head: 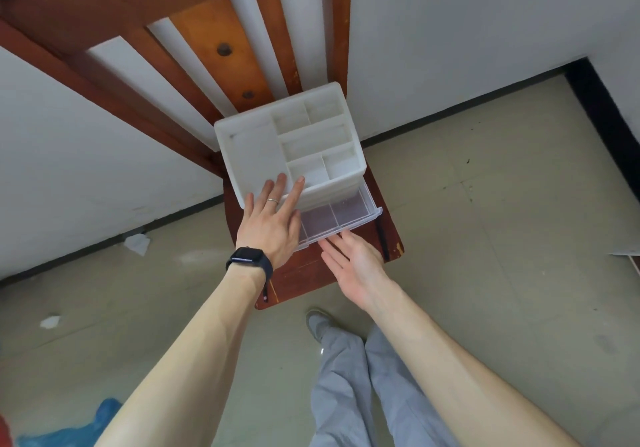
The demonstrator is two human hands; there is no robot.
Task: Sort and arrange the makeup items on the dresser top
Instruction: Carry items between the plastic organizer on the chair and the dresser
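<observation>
1. White plastic makeup organiser, a box with open-topped compartments, is sitting toward the far end of the reddish-brown wooden chair seat, against the slatted backrest. No makeup is showing in its compartments.
2. Its clear plastic drawer, split by dividers, is standing pulled out toward the near right, and it is looking bare inside.
3. The left hand, wearing a thin ring and a black wristwatch, is lying flat on the organiser's near edge, fingers straight and spread, gripping nothing.
4. The right hand is hovering palm-up at the drawer's front lip, fingers straight and relaxed, holding nothing. Whether its fingertips are touching the lip or lying just beside it is not showing.
5. The step seems to be working the drawer. Whether it is going in or out cannot be told.
6. Doing it well is likely meaning pressing down with the left palm so the light box is not skidding on the smooth seat, and moving the drawer squarely along its runners.
7. A thin dark stick is lying on the seat just right of the drawer. What it is cannot be told, and the drawer corner is looking near enough to knock it.
</observation>
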